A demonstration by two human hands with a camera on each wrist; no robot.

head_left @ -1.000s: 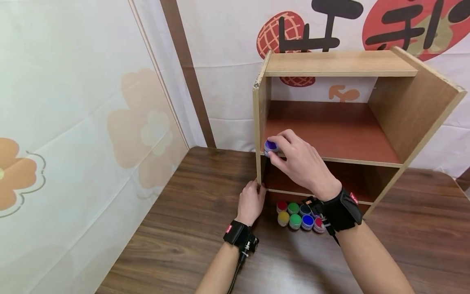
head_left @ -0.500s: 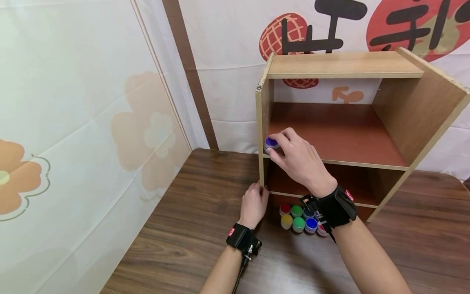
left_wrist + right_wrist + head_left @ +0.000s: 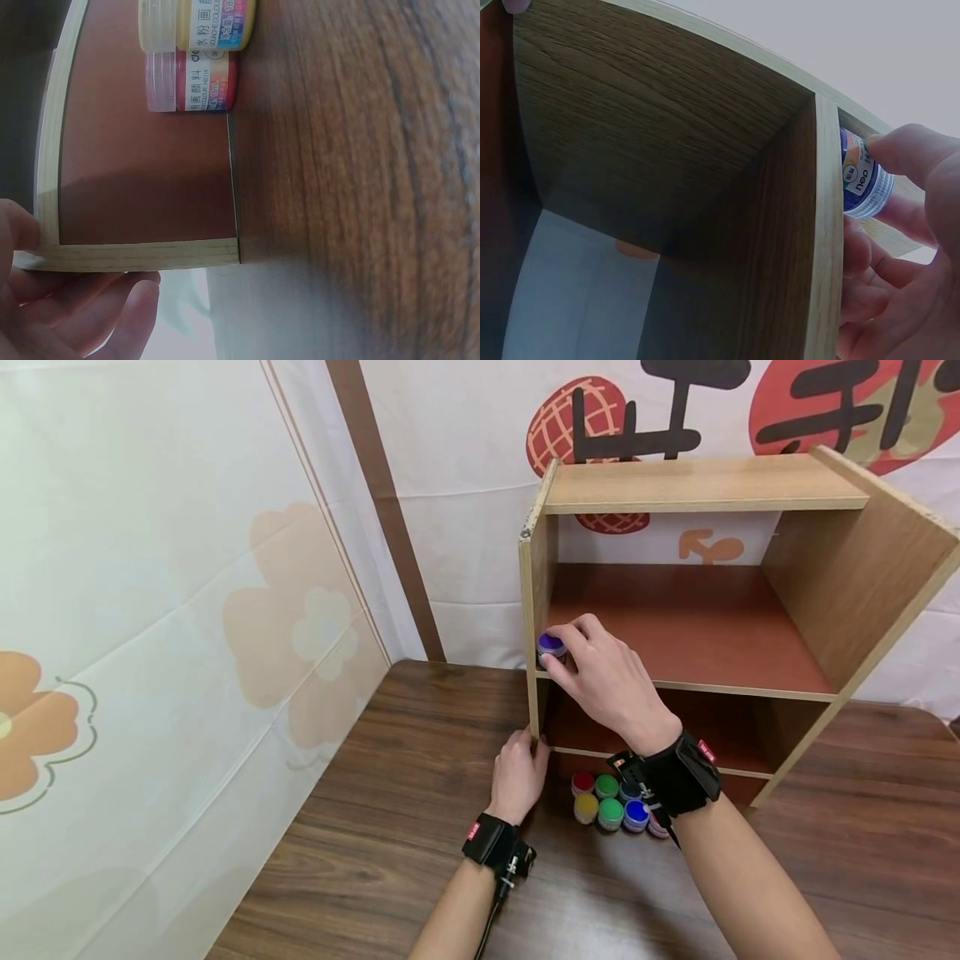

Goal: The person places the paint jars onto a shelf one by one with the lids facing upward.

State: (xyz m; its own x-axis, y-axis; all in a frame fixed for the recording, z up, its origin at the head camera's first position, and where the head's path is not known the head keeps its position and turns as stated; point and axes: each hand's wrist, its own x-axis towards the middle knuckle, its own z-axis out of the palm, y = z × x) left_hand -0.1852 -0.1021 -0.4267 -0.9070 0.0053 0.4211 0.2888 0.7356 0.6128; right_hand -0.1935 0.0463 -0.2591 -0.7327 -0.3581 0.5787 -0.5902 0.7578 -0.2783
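Note:
My right hand (image 3: 611, 681) pinches a paint jar (image 3: 552, 647) with a purple-blue lid between thumb and fingers. The jar stands upright at the front left corner of the wooden cabinet's middle shelf (image 3: 742, 692), close to the left side panel (image 3: 527, 602). In the right wrist view, the jar's deli label (image 3: 860, 174) shows beside the shelf edge (image 3: 825, 225). Low on the cabinet, my left hand (image 3: 517, 779) grips the bottom front corner of the left panel. The left wrist view has the thumb (image 3: 19, 225) on one side of that panel and the fingers (image 3: 112, 315) on the other.
Two rows of paint jars stand on the table before the cabinet, among them a yellow jar (image 3: 586, 808), a red jar (image 3: 582, 783) and a green jar (image 3: 611, 814). My right wrist strap (image 3: 678, 774) partly covers the row. A printed cloth (image 3: 472, 527) hangs behind.
The jar in my right hand went from tilted at the shelf's front edge to upright on the shelf, close to the left panel. My left hand keeps its place on the panel.

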